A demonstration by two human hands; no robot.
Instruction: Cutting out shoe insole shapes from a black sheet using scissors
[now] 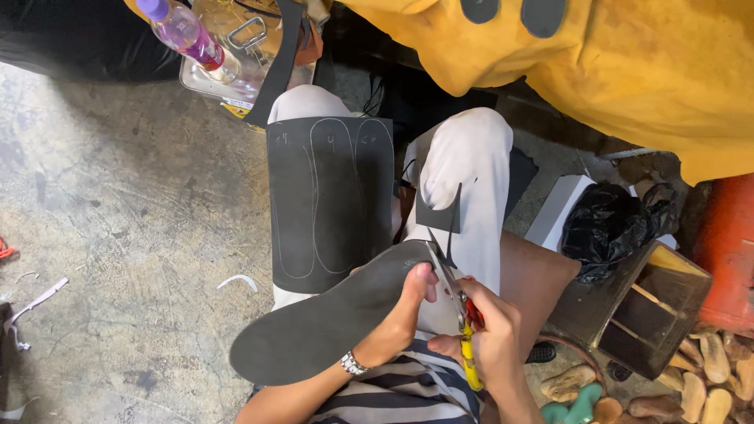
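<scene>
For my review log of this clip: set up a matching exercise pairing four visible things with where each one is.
Things:
1. scissors
2. sole-shaped cutout
3. dark sheet with traced outlines
4. plastic bottle

Places:
A. lying across the thigh
B. in the right hand
C. on the metal tray, top of view
D. gripped by the left hand

Pairs: 1-B, 2-D, 3-A, 4-C

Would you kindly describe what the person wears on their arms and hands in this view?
Both forearms are bare, with no sleeves reaching them and no gloves. The left hand has a silver metal-link wristwatch at the wrist. The right hand shows no ring, band or watch that can be made out.
</scene>
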